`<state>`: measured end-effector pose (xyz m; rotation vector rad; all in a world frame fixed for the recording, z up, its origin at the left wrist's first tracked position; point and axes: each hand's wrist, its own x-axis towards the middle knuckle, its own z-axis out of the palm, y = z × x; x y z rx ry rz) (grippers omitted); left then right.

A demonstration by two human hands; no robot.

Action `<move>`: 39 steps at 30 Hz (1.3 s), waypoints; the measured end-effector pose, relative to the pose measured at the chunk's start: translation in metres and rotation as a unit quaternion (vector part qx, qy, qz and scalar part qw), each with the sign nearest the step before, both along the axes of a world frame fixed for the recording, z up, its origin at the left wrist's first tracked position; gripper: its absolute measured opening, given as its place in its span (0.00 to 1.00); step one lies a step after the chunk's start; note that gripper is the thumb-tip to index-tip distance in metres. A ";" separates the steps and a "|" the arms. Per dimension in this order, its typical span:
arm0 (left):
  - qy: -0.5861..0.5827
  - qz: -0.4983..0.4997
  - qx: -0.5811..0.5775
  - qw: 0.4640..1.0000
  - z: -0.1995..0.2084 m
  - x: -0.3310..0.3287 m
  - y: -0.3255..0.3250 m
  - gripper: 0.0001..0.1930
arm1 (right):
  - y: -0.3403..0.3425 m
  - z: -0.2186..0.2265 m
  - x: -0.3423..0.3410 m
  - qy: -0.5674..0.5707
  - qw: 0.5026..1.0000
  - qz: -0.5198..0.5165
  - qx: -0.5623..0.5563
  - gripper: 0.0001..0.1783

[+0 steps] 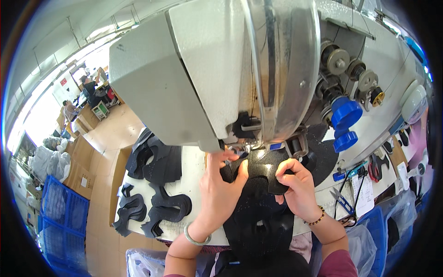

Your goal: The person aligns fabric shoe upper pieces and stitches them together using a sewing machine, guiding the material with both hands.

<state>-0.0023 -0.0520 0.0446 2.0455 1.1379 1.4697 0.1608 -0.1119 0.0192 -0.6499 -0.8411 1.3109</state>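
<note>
A black mesh fabric piece (258, 173) lies under the sewing machine's needle area (256, 145), lit by a small lamp. My left hand (219, 189) is at its left edge, thumb on the mesh and fingers curled close to the presser foot, with the fabric between them. At the right edge my right hand (297, 184) pinches the piece between thumb and fingers. More black fabric (258, 226) hangs from the table edge over my lap. The exact stitching point is partly hidden by the machine head (198, 69).
Stacked black cut pieces (154, 159) and curved black pieces (168, 207) lie at the left of the table. Thread snips (342, 201), scissors (376, 168) and a paper slip (363, 194) are at the right. Blue crates (62, 221) stand on the floor at left; people work farther back.
</note>
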 end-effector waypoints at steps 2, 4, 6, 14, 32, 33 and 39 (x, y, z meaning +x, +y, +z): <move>0.007 0.020 0.019 1.000 -0.003 0.004 -0.003 0.16 | 0.003 -0.005 0.002 0.001 1.000 -0.027 0.001 0.04; -0.021 0.009 0.034 0.999 -0.013 0.003 0.001 0.16 | 0.002 -0.005 0.001 -0.009 1.000 -0.026 -0.001 0.04; -0.047 -0.005 0.046 0.998 -0.016 0.004 0.002 0.16 | 0.004 -0.007 0.004 -0.025 0.999 -0.022 -0.025 0.04; -0.012 0.018 0.112 0.993 -0.024 0.011 0.002 0.15 | 0.012 -0.007 0.011 -0.028 0.999 -0.027 -0.028 0.05; 0.031 0.039 0.215 0.975 -0.028 0.013 0.005 0.09 | 0.021 -0.014 0.015 -0.151 0.983 -0.096 -0.047 0.13; 0.031 0.039 0.216 0.975 -0.028 0.013 0.005 0.09 | 0.019 -0.014 0.014 -0.158 0.980 -0.111 -0.048 0.13; 0.043 0.031 0.246 0.968 -0.028 0.015 0.010 0.11 | 0.021 -0.018 0.015 -0.048 0.988 -0.129 -0.076 0.16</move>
